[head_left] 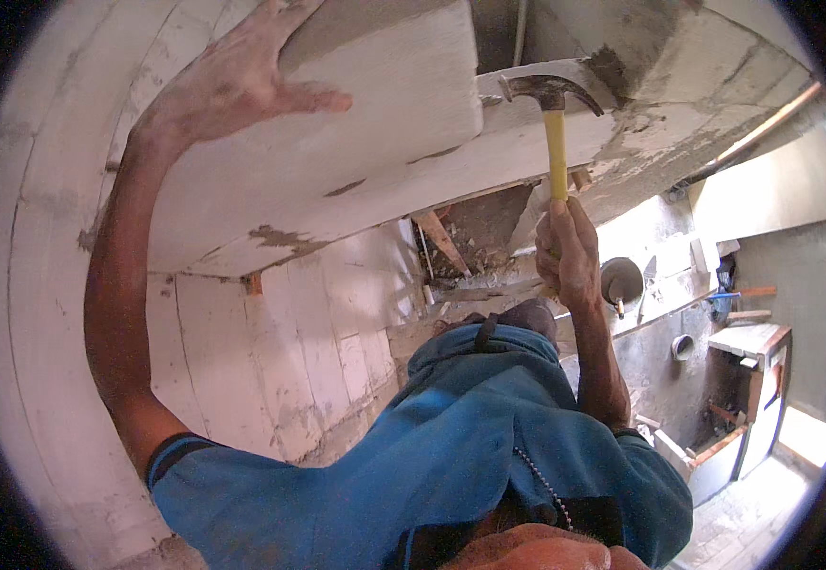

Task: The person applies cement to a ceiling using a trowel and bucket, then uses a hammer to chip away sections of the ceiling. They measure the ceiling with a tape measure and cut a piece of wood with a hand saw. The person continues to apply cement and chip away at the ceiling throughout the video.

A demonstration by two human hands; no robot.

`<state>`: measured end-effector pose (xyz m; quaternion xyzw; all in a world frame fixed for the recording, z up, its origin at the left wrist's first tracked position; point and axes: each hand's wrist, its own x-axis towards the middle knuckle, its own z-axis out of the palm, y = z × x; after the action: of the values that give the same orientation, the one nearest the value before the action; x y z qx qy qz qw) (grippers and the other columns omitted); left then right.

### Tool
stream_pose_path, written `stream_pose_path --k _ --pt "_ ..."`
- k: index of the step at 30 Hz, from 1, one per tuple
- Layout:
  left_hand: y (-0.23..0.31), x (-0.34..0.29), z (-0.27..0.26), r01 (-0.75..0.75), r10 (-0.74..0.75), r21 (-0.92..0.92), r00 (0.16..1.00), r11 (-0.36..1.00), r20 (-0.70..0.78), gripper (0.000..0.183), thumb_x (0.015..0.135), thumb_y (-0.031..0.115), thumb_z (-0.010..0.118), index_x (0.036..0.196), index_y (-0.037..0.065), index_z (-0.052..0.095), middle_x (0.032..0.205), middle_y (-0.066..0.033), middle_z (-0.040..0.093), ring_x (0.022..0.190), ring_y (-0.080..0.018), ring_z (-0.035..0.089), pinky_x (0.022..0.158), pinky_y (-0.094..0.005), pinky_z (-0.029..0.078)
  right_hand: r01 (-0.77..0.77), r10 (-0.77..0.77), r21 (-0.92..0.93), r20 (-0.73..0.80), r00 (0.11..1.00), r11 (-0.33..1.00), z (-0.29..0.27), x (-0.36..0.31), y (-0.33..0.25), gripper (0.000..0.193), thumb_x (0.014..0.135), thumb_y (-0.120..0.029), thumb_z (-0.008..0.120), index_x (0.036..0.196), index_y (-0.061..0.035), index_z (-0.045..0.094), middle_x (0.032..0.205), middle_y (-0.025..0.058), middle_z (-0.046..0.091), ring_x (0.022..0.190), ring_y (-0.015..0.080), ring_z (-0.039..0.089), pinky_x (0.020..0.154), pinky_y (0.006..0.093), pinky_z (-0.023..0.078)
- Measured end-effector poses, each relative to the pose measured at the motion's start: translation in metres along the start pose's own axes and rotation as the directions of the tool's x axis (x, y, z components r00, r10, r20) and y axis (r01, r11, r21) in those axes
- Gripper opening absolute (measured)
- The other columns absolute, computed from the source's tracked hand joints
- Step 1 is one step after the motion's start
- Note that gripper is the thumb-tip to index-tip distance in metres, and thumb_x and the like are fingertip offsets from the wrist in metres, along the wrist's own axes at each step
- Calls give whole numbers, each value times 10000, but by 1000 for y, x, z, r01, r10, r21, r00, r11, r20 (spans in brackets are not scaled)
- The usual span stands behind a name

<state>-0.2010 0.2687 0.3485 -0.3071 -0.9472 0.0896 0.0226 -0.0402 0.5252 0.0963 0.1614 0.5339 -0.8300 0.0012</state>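
My right hand (570, 252) is closed round the lower handle of a claw hammer (556, 152). The hammer stands upright, its dark metal head level with the edge of a pale block (384, 85). My left hand (218, 90) lies against the left part of that block, thumb stretched out across its face and fingers reaching toward the upper edge of the view, where their tips are cut off. Below the block runs a white ledge (308, 214) with grey mortar smears. Right of the hammer, rough mortar (655, 123) covers part of the ledge.
A pale block wall (52, 237) rises on the left. Below the ledge, a wooden board (441, 242) leans among rubble. Farther right are a round dark pan-like thing (622, 280), a small round ring or cup (682, 347) and a block-built stand (750, 337).
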Motion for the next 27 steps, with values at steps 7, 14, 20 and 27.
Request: stream_pose_path --k 7,14,20,27 --pt "-9 -2 -11 -13 14 -5 996 1000 85 1127 759 663 699 1519 7 185 1338 -371 417 1275 -474 436 1080 -470 381 105 -105 -112 7 994 988 7 -2 8 292 1033 -341 475 1079 -61 546 621 -77 369 423 7 292 335 194 231" --pt "-14 1 -9 -61 64 -47 995 997 82 1115 761 626 717 1525 24 172 1353 -361 412 1277 -453 442 1085 -464 375 138 -134 32 -104 986 990 3 -7 -23 348 1038 -347 469 1129 -24 562 624 -77 363 440 -6 300 353 178 243" --pt "-14 -14 -15 -113 114 -41 993 993 32 1111 758 607 734 1525 23 181 1378 -336 409 1292 -440 429 1096 -453 362 82 -72 92 -109 991 992 22 -3 -9 310 1033 -345 478 1101 -57 572 636 -75 369 439 1 303 357 180 236" --pt "-8 -5 -4 -99 99 -102 995 990 -4 1050 772 554 744 1527 51 214 1381 -296 429 1271 -419 451 1100 -442 355 -39 37 98 23 999 994 3 -8 -25 259 1035 -329 472 1098 -92 553 611 -92 339 439 6 296 351 204 239"
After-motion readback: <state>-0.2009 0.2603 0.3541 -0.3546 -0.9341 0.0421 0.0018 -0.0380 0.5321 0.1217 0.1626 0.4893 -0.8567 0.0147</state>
